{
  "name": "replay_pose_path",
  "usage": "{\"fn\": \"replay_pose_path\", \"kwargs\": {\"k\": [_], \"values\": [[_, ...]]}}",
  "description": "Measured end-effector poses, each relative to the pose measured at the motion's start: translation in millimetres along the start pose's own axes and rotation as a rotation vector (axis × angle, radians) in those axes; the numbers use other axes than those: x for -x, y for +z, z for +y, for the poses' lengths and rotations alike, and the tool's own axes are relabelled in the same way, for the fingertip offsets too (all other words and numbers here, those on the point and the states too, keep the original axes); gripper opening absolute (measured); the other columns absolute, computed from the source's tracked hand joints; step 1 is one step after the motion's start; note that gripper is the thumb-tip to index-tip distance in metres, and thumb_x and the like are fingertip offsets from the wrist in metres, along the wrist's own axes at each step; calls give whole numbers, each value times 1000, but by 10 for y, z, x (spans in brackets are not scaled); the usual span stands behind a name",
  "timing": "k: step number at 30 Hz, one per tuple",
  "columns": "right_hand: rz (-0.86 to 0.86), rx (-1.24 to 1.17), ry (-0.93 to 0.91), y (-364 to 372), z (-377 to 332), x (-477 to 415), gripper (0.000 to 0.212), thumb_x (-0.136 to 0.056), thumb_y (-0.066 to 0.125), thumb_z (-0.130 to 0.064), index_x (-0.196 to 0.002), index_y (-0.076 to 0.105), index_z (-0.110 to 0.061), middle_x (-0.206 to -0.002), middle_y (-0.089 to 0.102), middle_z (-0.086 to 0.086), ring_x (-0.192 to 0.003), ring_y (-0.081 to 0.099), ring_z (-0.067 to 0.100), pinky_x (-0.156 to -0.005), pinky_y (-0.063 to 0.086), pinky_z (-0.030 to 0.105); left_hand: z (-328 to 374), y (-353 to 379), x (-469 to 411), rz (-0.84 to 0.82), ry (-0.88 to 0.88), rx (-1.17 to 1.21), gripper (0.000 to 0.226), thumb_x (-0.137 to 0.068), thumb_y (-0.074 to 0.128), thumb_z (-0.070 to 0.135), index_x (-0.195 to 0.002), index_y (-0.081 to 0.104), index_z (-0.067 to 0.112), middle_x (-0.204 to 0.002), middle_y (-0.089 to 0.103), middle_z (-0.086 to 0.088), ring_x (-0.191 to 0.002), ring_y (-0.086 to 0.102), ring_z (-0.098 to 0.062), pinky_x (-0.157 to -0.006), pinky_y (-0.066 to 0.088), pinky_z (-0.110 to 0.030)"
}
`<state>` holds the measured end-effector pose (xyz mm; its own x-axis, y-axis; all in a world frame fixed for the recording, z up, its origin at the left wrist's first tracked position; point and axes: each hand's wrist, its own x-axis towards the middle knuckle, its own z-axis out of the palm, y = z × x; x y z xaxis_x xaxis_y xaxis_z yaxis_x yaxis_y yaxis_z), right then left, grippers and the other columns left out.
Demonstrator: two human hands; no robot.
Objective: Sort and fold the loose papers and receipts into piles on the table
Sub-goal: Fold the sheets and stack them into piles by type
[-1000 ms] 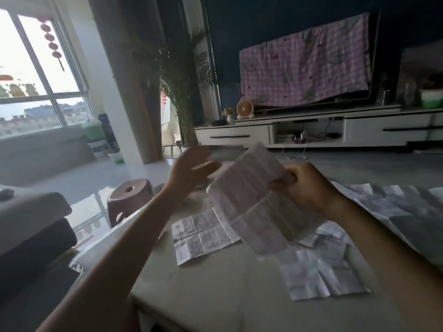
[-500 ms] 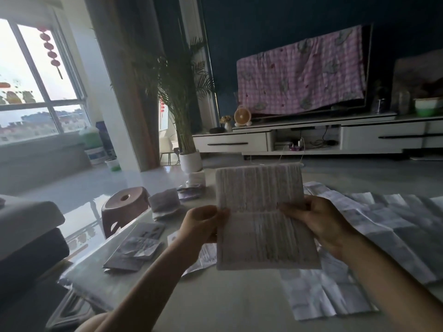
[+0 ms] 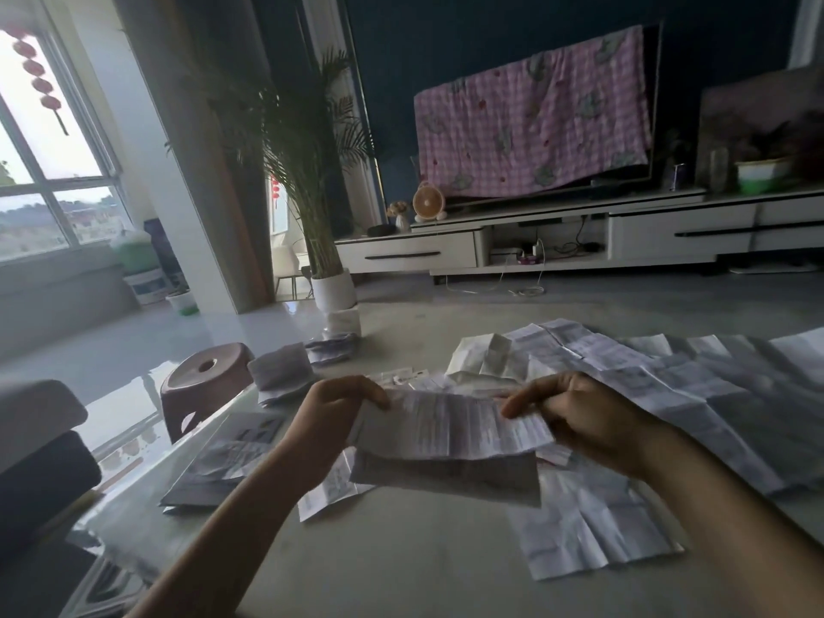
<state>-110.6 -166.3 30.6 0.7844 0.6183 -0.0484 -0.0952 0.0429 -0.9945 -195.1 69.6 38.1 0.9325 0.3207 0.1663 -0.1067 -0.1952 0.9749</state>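
A pale surface [image 3: 401,568] in a dim living room is seen strewn with papers. Just above its middle, a printed sheet [image 3: 450,432] is held folded across, its upper half bent over toward the viewer. Its left edge is pinched by the curled fingers of the left hand [image 3: 330,421]; its right edge is gripped by the right hand [image 3: 588,421], forefinger laid along the fold. Beneath it lies a creased sheet [image 3: 588,533]; unfolded papers [image 3: 722,394] are spread at the right, dark booklets [image 3: 223,461] near the left edge. Bare surface is left at the near side.
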Motion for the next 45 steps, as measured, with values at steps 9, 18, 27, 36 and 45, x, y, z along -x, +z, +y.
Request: {"fn": "replay_pose_path", "kwargs": {"k": [9,18,27,36,45], "values": [[-299,522,38,269,-168,66,33,-78,70,-25,-108,61,-14,-106,68,13,-91,65,21,-79,52,32,159,59,-136,-365,-9,-50,31,-80,53,-5,-67,72,17,-73,65,-7,-58,59,-11,-50,48,-18],[126,102,-39,254,78,-62,8,-87,61,-10,-94,59,-8,-92,68,11,-74,67,16,-56,53,22,-30,400,116,-296,-244,190,31,-83,49,35,-98,64,13,-94,70,-14,-83,68,-24,-73,59,-38],[117,0,-1,321,193,-132,18,-94,48,-7,-106,60,-10,-93,68,10,-77,64,21,-63,52,28,-136,467,116,-135,-189,100,18,-91,50,5,-98,64,15,-88,71,-5,-78,68,-20,-79,54,-44],[-18,-133,50,330,214,-100,28,-90,40,7,-97,61,-10,-83,66,8,-68,63,15,-53,51,23,-115,412,142,-146,-214,140,35,-91,39,-8,-95,63,18,-84,65,-7,-68,62,-16,-59,52,-28],[341,254,-381,413,285,-146,56,-72,32,24,-38,50,-17,-91,67,-10,-88,59,3,-69,49,19,-122,331,182,-408,-453,422,59,-83,33,58,-91,76,18,-97,71,-18,-88,68,-33,-74,58,-40]]}}
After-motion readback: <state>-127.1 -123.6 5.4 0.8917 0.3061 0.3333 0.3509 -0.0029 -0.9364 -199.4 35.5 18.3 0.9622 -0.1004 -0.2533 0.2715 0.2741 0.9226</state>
